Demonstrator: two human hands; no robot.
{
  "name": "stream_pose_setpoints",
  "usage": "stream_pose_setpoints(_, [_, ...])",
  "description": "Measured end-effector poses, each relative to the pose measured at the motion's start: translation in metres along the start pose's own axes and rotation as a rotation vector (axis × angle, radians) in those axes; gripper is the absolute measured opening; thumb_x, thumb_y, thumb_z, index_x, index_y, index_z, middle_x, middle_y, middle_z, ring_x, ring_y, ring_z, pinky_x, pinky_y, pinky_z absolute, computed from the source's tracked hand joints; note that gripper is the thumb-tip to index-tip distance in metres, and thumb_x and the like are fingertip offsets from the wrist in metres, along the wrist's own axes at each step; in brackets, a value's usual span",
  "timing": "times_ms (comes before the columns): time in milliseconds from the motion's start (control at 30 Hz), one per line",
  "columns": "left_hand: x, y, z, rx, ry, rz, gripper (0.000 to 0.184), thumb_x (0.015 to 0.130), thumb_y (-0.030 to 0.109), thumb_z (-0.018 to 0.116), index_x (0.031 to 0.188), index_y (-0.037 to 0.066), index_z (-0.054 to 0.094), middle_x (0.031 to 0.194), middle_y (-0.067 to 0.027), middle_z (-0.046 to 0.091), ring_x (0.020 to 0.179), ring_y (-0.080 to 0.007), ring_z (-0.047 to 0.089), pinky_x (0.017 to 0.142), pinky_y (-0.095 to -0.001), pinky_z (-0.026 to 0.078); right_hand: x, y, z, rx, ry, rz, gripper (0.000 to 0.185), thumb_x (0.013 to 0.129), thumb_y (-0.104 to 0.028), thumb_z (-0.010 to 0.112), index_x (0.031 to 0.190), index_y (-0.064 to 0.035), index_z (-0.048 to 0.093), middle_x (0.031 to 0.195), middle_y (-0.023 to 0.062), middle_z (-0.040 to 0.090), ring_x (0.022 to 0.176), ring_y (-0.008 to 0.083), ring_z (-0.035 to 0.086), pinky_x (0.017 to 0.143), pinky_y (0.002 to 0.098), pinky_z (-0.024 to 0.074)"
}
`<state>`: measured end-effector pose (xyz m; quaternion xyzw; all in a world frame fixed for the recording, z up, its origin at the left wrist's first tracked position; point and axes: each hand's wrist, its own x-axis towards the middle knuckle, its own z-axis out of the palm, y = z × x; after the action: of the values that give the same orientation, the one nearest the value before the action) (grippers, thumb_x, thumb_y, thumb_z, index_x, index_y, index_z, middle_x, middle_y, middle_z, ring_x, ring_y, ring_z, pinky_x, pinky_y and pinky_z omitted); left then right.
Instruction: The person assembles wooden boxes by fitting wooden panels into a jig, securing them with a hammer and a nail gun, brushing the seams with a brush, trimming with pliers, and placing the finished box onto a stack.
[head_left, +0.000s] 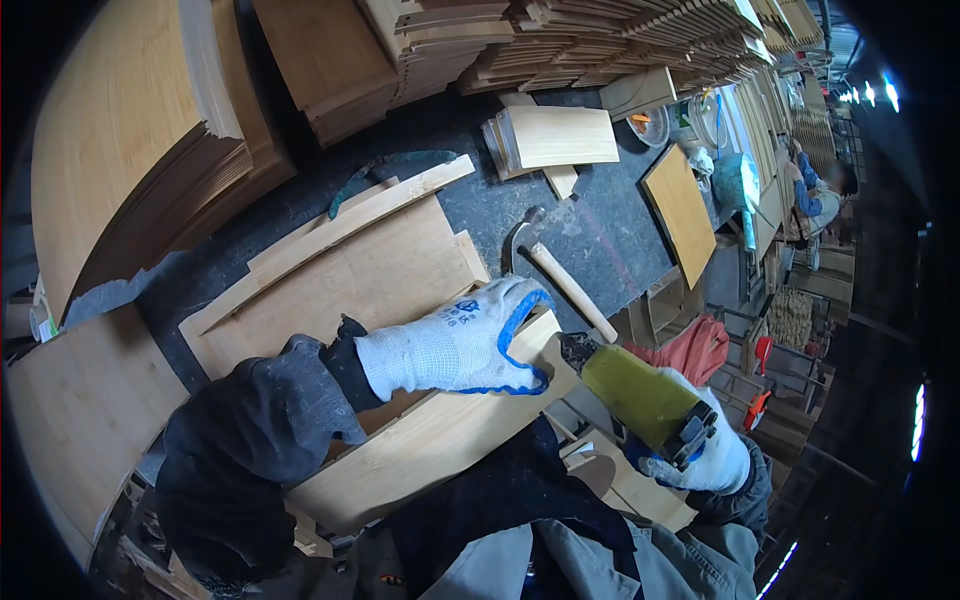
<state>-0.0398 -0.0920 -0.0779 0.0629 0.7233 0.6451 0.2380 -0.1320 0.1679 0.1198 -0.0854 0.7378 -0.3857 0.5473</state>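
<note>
My left hand (460,340), in a white glove with blue edging, lies over the near end of a wooden box frame, its thumb and fingers spread around the corner of a pale board (430,455). A flat wooden panel (350,280) with a raised strip lies beyond it on the dark bench. My right hand (715,450), gloved too, is wrapped round a yellow-green power tool (640,395), whose dark nose points at the board's right end. A hammer (565,285) with a wooden handle rests on the bench just beyond my left hand.
Stacked boards (130,130) stand at the upper left, and more wooden parts (600,45) line the far side. A small stack of boards (560,137) and a single panel (680,215) lie on the bench (610,235). A person (820,205) is farther off at the right.
</note>
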Motion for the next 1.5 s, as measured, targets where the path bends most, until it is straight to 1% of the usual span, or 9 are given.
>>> stream_pose_setpoints(100, [0.0,0.001,-0.001,0.003,-0.015,-0.001,0.111,0.079,0.057,0.079,0.155,-0.006,0.028,0.151,-0.0344,0.037,0.143,-0.0476,0.041,0.121,-0.0499,0.038,0.006,-0.006,-0.016,-0.392,-0.171,-0.062,0.074,0.079,-0.017,0.084,0.141,0.0041,0.049,0.119,0.0107,0.067,0.092,0.0194,0.068,0.086,0.0321,0.0531])
stream_pose_setpoints(267, [0.0,0.004,-0.001,0.009,-0.025,-0.011,0.113,0.08,0.059,0.078,0.155,-0.007,0.027,0.151,-0.0346,0.036,0.144,-0.0479,0.041,0.121,-0.05,0.038,0.0,-0.012,-0.006,-0.419,-0.072,-0.125,0.071,0.078,-0.016,0.085,0.138,0.0044,0.052,0.12,0.0108,0.067,0.096,0.0177,0.066,0.087,0.0323,0.0522])
stream_pose_setpoints(367, [-0.003,0.004,-0.002,-0.004,-0.027,-0.021,0.113,0.08,0.06,0.077,0.156,-0.007,0.026,0.152,-0.035,0.036,0.144,-0.0482,0.04,0.122,-0.0501,0.037,-0.014,0.001,0.001,-0.061,0.062,-0.003,0.07,0.076,-0.014,0.085,0.137,0.004,0.054,0.12,0.011,0.067,0.102,0.0176,0.065,0.091,0.0324,0.0509])
stream_pose_setpoints(500, [-0.002,0.005,-0.002,0.007,-0.039,-0.025,0.114,0.081,0.061,0.077,0.156,-0.006,0.024,0.154,-0.0357,0.034,0.146,-0.0489,0.037,0.123,-0.0507,0.036,-0.017,-0.003,0.006,0.014,0.06,0.118,0.073,0.076,-0.014,0.086,0.138,0.0041,0.053,0.121,0.0116,0.067,0.107,0.0176,0.064,0.094,0.0322,0.0495])
stream_pose_setpoints(933, [-0.002,0.004,-0.003,0.011,-0.034,-0.038,0.116,0.08,0.062,0.078,0.157,-0.005,0.023,0.156,-0.0362,0.032,0.147,-0.05,0.035,0.123,-0.0522,0.034,-0.012,0.007,0.002,-0.017,0.01,0.055,0.073,0.079,-0.017,0.083,0.141,0.0043,0.051,0.121,0.0128,0.067,0.107,0.0191,0.066,0.094,0.0319,0.05])
stream_pose_setpoints(1067, [-0.003,0.004,-0.003,-0.004,-0.028,-0.026,0.116,0.08,0.061,0.078,0.157,-0.005,0.023,0.155,-0.0359,0.032,0.147,-0.0496,0.036,0.123,-0.0511,0.034,-0.009,0.014,-0.004,0.067,-0.028,0.002,0.075,0.077,-0.018,0.089,0.139,0.0026,0.052,0.119,0.0121,0.071,0.095,0.0158,0.069,0.083,0.0319,0.055])
stream_pose_setpoints(1167, [-0.004,0.003,0.0,0.001,-0.005,-0.021,0.11,0.08,0.062,0.079,0.155,-0.001,0.027,0.152,-0.0336,0.036,0.144,-0.0477,0.04,0.122,-0.0513,0.036,-0.005,-0.003,-0.014,-0.445,-0.108,-0.109,0.072,0.076,-0.019,0.088,0.136,0.0034,0.054,0.117,0.0116,0.072,0.092,0.0179,0.071,0.081,0.0324,0.0555])
stream_pose_setpoints(1367, [-0.002,0.001,0.003,0.024,0.025,-0.037,0.101,0.08,0.063,0.08,0.152,0.009,0.035,0.147,-0.0287,0.044,0.139,-0.0437,0.048,0.119,-0.0525,0.04,-0.005,-0.004,-0.018,-0.438,-0.141,-0.022,0.073,0.077,-0.021,0.084,0.137,0.0047,0.052,0.104,0.0115,0.071,0.087,0.0198,0.07,0.082,0.0303,0.0524])
stream_pose_setpoints(1500, [-0.003,0.007,-0.004,-0.04,-0.04,-0.051,0.114,0.08,0.062,0.079,0.156,-0.005,0.027,0.155,-0.0359,0.033,0.146,-0.0485,0.037,0.123,-0.0485,0.035,-0.02,0.017,-0.012,-0.242,-0.019,-0.125,0.072,0.076,-0.02,0.084,0.136,0.0048,0.053,0.104,0.0104,0.07,0.087,0.018,0.068,0.081,0.0298,0.0518])
